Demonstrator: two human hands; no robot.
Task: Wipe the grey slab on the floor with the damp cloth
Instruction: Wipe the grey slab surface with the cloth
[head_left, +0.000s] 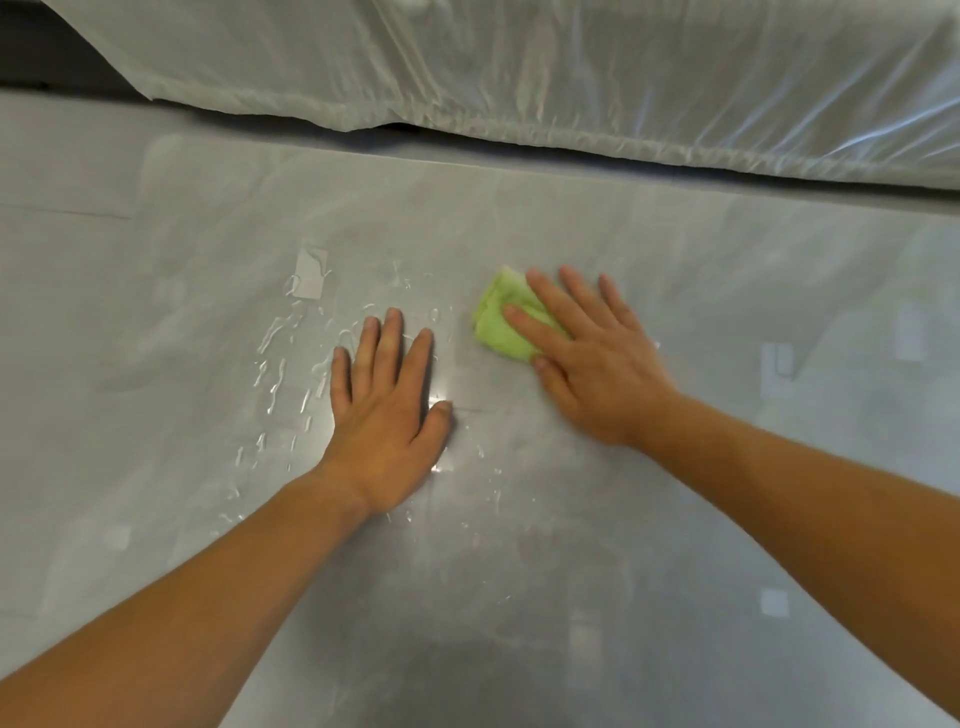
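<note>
The grey slab (675, 260) fills most of the view, glossy and smooth, and lies flat on the floor. A folded green cloth (497, 323) rests on it right of centre. My right hand (592, 353) presses flat on the cloth with fingers spread, covering its right half. My left hand (387, 410) lies palm down on the bare slab to the left of the cloth, fingers apart, holding nothing. Streaks and beads of water (275, 364) glisten on the slab left of my left hand and around it.
A bulky object wrapped in translucent white plastic sheeting (571, 78) runs along the far edge of the slab, with a dark gap beneath it. The slab's far edge (363, 156) runs just in front of that gap.
</note>
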